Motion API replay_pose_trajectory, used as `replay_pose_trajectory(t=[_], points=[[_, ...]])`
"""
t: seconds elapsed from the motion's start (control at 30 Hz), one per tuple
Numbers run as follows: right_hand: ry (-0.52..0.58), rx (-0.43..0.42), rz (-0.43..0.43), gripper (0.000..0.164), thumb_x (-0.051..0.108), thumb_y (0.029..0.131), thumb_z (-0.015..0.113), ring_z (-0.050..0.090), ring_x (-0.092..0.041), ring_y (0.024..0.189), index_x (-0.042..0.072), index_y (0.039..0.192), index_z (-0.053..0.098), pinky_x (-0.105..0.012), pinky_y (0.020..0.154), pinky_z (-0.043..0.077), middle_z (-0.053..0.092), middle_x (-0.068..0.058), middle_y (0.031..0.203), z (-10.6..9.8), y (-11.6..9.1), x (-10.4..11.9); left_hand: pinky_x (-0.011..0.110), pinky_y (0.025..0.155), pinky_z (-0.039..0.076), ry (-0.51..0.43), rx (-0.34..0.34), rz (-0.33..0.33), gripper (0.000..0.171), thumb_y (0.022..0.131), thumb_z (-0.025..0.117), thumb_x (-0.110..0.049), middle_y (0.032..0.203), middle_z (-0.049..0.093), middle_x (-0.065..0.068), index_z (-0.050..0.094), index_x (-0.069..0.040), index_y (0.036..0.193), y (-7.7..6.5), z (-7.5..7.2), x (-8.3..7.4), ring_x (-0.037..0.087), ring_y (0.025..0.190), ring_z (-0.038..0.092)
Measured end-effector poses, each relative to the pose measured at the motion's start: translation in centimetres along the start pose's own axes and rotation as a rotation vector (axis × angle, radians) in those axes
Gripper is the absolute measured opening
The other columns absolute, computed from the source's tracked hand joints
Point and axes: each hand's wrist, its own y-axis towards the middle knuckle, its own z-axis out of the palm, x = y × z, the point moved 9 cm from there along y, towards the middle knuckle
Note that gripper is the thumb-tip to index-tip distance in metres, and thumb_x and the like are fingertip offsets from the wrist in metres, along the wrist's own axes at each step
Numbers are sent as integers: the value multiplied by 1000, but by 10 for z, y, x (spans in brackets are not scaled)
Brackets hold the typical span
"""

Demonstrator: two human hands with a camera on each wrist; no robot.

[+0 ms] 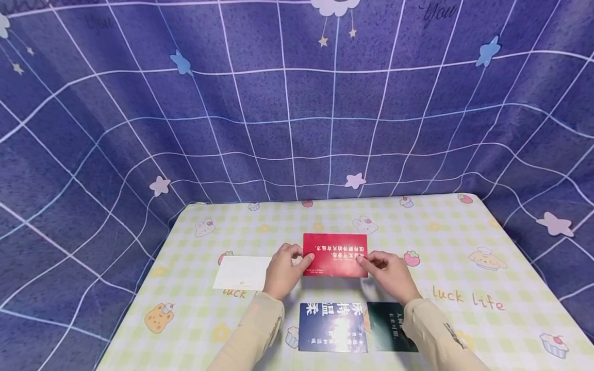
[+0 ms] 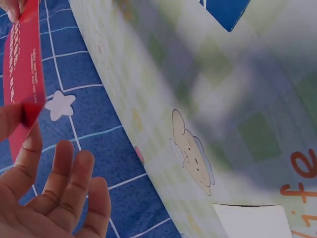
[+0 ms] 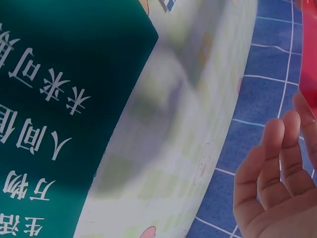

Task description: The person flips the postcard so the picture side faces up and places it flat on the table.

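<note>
A red card point(image 1: 335, 245) with white print is held up by its two sides above the table. My left hand point(image 1: 285, 270) pinches its left edge between thumb and forefinger; the left wrist view shows the other fingers point(image 2: 62, 168) spread loosely below the card. My right hand point(image 1: 390, 273) pinches the opposite edge, thumb on the printed face. Below the hands lie a blue card point(image 1: 332, 330) with white characters and, beside it, a dark green card point(image 1: 387, 327), partly covered by the right sleeve. A white card point(image 1: 241, 273) lies left of my left hand, which overlaps its right end.
The table point(image 1: 464, 232) wears a green checked cloth with cartoon prints. Behind and at both sides hangs a blue curtain point(image 1: 260, 134) with white grid lines and stars, meeting the table's back edge.
</note>
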Motion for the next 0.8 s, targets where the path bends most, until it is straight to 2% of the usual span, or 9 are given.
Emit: replay_pose_trajectory(t=[0.23, 0.43, 0.67, 0.8], points=[[-34, -36, 5, 21, 33, 94, 74, 58, -16, 72, 14, 86, 75, -33, 72, 45, 67, 2, 76, -6, 0, 0, 35, 70, 49, 98, -20, 23, 21, 92, 75, -29, 88, 62, 2, 63, -15, 83, -1, -1, -10, 18, 80, 59], [-40, -53, 22, 21, 34, 93, 75, 57, -17, 74, 14, 86, 76, -33, 73, 46, 68, 1, 78, -13, 0, -1, 33, 69, 48, 142, -45, 47, 22, 92, 76, -31, 86, 64, 1, 64, -17, 82, 0, -1, -19, 16, 76, 57], [-51, -76, 9, 23, 34, 94, 74, 58, -16, 74, 14, 83, 76, -32, 74, 45, 68, 2, 76, -23, -1, -2, 34, 66, 47, 188, -86, 107, 21, 90, 77, -30, 84, 66, 3, 66, -16, 81, 0, 0, -33, 18, 72, 59], [-54, -88, 9, 24, 34, 94, 73, 58, -15, 73, 15, 81, 75, -31, 73, 44, 69, 0, 75, -29, -2, -3, 37, 66, 47, 196, -103, 119, 22, 89, 78, -31, 83, 67, 4, 66, -16, 79, 0, 3, -38, 20, 73, 61]])
